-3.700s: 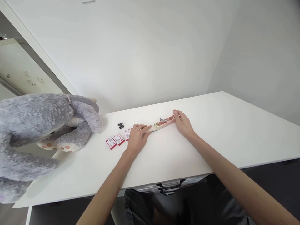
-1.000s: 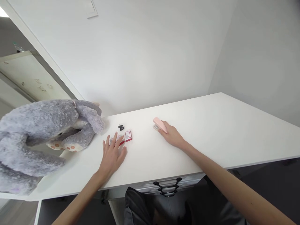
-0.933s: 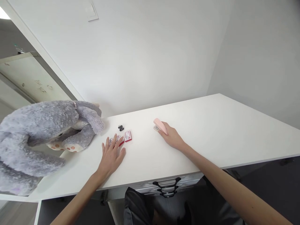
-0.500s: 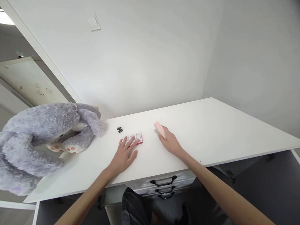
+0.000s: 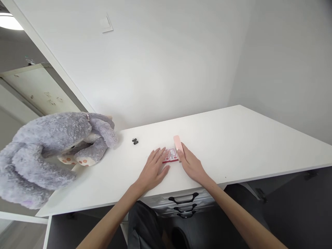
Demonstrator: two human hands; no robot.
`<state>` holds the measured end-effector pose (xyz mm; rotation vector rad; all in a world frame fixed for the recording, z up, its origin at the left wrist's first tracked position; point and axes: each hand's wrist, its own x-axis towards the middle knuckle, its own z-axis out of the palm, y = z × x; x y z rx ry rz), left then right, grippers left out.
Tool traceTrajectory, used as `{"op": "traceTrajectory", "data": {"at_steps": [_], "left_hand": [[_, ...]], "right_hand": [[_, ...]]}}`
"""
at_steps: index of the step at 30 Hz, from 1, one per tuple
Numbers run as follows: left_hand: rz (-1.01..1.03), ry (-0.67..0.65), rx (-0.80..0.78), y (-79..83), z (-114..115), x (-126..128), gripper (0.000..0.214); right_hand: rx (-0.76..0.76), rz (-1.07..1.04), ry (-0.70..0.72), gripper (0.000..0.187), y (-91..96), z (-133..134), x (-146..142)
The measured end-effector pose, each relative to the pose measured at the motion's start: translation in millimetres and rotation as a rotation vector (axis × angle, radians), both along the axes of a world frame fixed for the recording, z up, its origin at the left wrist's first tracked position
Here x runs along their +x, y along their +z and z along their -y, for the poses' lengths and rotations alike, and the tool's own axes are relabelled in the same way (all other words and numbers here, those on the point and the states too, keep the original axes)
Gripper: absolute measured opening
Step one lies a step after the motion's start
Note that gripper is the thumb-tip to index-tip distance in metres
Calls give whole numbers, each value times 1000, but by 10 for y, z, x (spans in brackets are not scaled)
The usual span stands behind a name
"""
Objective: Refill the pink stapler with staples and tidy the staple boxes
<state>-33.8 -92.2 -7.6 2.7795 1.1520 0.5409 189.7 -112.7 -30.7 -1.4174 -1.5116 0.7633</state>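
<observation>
My left hand [image 5: 153, 171] lies over a row of small red-and-white boxes [image 5: 173, 155], fingers stretched out and slightly apart. Its fingers cover the left part of the row; the right end shows past the fingertips. A pink stapler [image 5: 177, 141] is in my right hand [image 5: 192, 164], with the thumb on its near side and the fingers behind it. The stapler stands right beside the right end of the boxes, touching or almost touching them. Its lower part is partly hidden by my thumb.
Small black items [image 5: 135, 141] lie farther back on the white desktop [image 5: 246, 138]. A big grey plush toy [image 5: 57, 135] slumps over the left end. Drawers with black handles [image 5: 183, 198] are below the front edge, and a wall rises behind.
My left hand and the boxes have slid right, up to the stapler. The stapler has turned more upright in my right hand. The view has shifted slightly.
</observation>
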Motion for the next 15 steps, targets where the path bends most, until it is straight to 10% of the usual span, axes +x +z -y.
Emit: {"op": "traceTrajectory", "data": {"at_steps": [15], "left_hand": [[213, 148, -315, 63, -373, -142, 85]], "right_hand": [[-119, 53, 56, 69, 39, 118, 522]]}}
